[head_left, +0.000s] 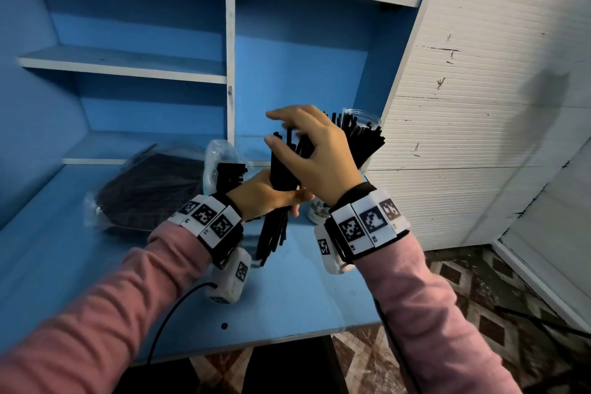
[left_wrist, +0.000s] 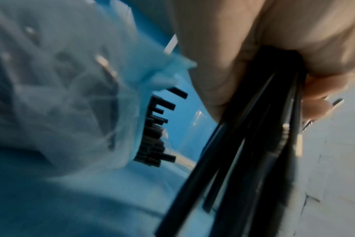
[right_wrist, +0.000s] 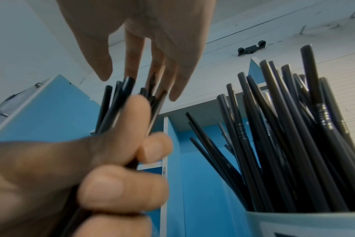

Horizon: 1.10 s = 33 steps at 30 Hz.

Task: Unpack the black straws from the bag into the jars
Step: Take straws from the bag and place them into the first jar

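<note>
Left hand [head_left: 268, 195] grips a bundle of black straws [head_left: 281, 169] about mid-length, fingers [right_wrist: 124, 189] curled round it; bundle upright, lower ends fanning out below the fist, above the blue tabletop [head_left: 96, 281]. The palm hides the gripped section

Right hand [head_left: 319, 153] is over the top of the bundle, fingers [right_wrist: 134, 52] spread and nearly straight, tips at the upper straw ends. Whether they touch the ends or sit just above them: cannot tell, both views blurred there. It holds nothing that shows

Beyond the right-hand fingers: clear jar [head_left: 367, 125], packed with black straws standing and splaying outward; its lower part is hidden by the right hand and wrist. In the right wrist view the jar rim [right_wrist: 304, 218] is cut off at the frame bottom

Left of the left-hand fingers: clear plastic bag [head_left: 150, 189] lying on the tabletop, dark mass of straws inside, straw ends [left_wrist: 154, 137] poking from its open mouth. Bag film smeared in the left wrist view

Second jar: base only glimpsed between the wrists, hard to make out
</note>
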Each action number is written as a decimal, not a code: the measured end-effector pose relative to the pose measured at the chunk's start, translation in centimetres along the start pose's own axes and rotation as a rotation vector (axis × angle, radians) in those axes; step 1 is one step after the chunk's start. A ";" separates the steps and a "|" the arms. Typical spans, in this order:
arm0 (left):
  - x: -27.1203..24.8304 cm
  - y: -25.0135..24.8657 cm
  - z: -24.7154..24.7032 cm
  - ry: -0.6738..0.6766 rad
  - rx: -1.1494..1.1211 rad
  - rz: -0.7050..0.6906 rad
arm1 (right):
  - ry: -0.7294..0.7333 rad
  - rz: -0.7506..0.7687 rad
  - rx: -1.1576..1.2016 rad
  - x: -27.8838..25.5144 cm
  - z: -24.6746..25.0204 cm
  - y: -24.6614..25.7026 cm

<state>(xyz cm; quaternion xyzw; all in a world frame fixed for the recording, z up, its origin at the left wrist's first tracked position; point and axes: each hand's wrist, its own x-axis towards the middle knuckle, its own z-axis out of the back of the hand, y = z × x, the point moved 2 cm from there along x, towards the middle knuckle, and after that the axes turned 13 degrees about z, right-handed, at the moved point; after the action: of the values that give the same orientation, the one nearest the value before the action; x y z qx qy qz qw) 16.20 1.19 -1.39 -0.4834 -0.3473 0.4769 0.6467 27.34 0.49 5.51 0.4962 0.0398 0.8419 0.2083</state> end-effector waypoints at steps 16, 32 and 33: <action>-1.2 -0.1 0.7 0.036 0.058 0.086 | 0.049 0.039 0.080 -0.5 -1.2 0.4; -1.7 0.2 0.4 0.147 0.150 0.166 | 0.084 0.048 0.032 -2.0 -1.8 -0.2; -1.7 0.1 0.4 0.145 0.164 0.165 | 0.093 0.037 0.036 -2.0 -1.8 -0.3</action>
<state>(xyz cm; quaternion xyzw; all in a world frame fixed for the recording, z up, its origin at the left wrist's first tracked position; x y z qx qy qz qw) 15.34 -0.27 -1.36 -0.4890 -0.2185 0.5189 0.6663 26.73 0.19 2.86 0.4609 0.0554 0.8669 0.1814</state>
